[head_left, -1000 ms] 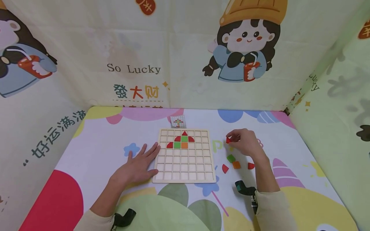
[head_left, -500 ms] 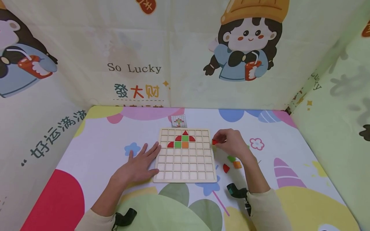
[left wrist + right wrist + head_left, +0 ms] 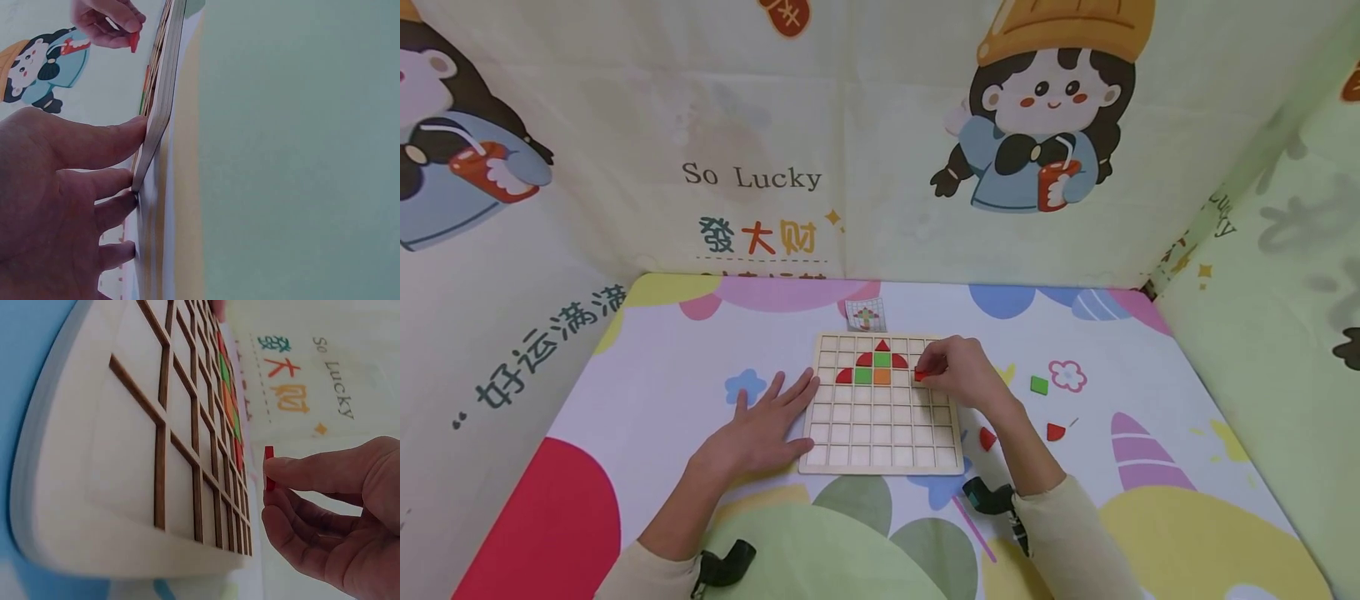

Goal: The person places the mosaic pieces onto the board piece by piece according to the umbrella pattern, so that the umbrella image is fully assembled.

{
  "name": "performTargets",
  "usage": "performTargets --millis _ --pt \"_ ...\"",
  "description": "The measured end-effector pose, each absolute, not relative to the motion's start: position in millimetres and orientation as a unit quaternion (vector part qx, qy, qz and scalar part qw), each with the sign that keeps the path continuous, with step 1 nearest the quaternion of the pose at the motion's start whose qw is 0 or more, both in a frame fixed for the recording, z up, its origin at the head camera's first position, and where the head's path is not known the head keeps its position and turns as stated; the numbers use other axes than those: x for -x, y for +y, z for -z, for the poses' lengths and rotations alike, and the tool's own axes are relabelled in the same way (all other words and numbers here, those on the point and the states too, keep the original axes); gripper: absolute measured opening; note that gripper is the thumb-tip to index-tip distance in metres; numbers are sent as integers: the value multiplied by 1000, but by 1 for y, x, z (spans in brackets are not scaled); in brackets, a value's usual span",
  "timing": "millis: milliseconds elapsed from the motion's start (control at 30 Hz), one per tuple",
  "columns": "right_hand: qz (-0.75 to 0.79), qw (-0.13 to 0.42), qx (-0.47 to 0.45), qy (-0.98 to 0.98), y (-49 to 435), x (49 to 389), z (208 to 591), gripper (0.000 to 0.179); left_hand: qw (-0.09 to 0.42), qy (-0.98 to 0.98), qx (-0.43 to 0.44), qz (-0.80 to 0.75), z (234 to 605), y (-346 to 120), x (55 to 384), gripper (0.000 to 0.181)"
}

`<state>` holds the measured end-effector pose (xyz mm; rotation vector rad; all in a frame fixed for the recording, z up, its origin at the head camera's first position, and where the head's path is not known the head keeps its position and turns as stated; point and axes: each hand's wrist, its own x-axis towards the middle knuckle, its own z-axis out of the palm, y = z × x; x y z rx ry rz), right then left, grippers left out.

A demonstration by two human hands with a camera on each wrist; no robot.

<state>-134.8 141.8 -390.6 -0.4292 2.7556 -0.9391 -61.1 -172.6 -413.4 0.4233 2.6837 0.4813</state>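
A pale wooden grid board (image 3: 882, 435) lies on the table in the head view. Set in its upper cells are a red triangle (image 3: 882, 345), two green squares (image 3: 882, 359), an orange square (image 3: 882, 377) and several rounded red pieces (image 3: 845, 376). My right hand (image 3: 958, 371) pinches a small red piece (image 3: 269, 452) between thumb and fingertips, over the board's right-hand columns. In the right wrist view that piece shows edge-on, raised off the grid. Fingers spread, my left hand (image 3: 762, 429) rests at the board's left edge; its thumb and fingertips touch the side in the left wrist view.
To the right of the board lie a loose green square (image 3: 1039, 385) and two rounded red pieces (image 3: 1056, 432). A small pattern card (image 3: 866, 315) sits just behind the board. Printed cloth walls (image 3: 895, 233) stand at the back and both sides.
My right hand has carried the red piece leftward from the table to over the board. Its forearm now covers the loose green and orange squares seen earlier. My left hand has stayed put.
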Motion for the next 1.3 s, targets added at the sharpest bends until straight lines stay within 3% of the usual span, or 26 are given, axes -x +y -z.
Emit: performTargets --millis 633,1300 --pt "289 131 153 936 113 145 400 9 193 955 -147 -171 414 -172 61 87" --pt "248 103 183 946 103 146 401 9 192 953 -151 -179 413 -175 61 85"
